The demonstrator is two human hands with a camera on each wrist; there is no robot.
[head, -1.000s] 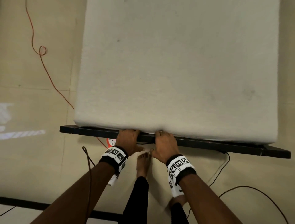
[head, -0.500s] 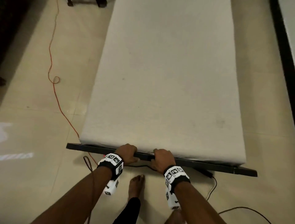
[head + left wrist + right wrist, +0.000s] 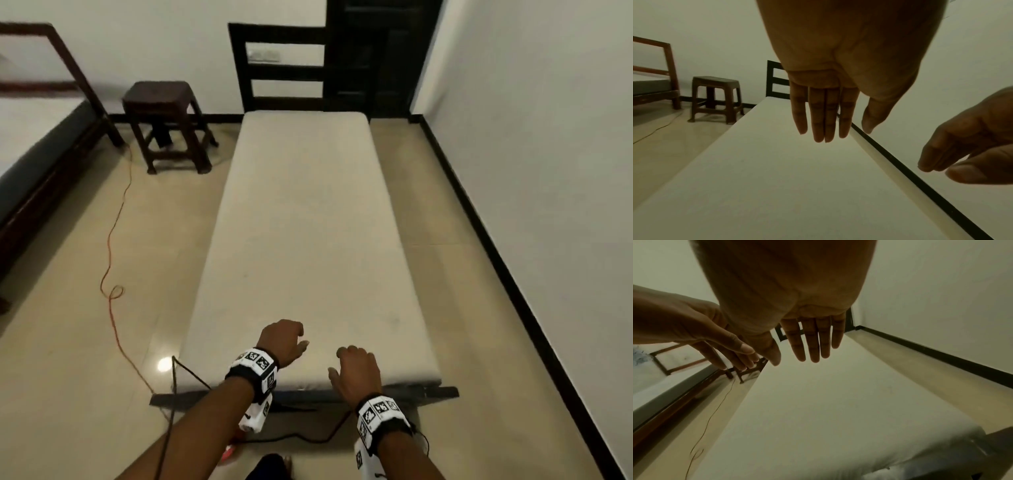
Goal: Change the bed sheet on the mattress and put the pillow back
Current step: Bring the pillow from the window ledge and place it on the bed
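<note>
At the far left, a second bed [image 3: 30, 161] with a dark wooden frame stands along the wall, and just beside its foot a dark brown stool [image 3: 164, 123] sits on the beige tiled floor [image 3: 68, 342]. An orange cable [image 3: 113, 260] trails across that floor from near the stool toward the near end of the bed, looping once on the way. The cream mattress [image 3: 308, 240] lies lengthwise on a black bed frame [image 3: 442, 392], its top bare and smooth, with no sheet or pillow in view on it; a black slatted headboard [image 3: 281, 68] rises at its far end against the wall. The left hand [image 3: 282, 341] hovers above the near end of the mattress, palm down, fingers straight and close together in the left wrist view, holding nothing. Just to its right and slightly nearer, the right hand [image 3: 356, 371] also hangs above the mattress edge, fingers extended and slightly spread, empty as well. Both wrists wear white bands with black square markers. A black cable [image 3: 308, 440] lies on the floor below the frame's near rail. Along the right, a dark skirting board [image 3: 496, 246] runs between the floor and the white wall [image 3: 548, 137].
</note>
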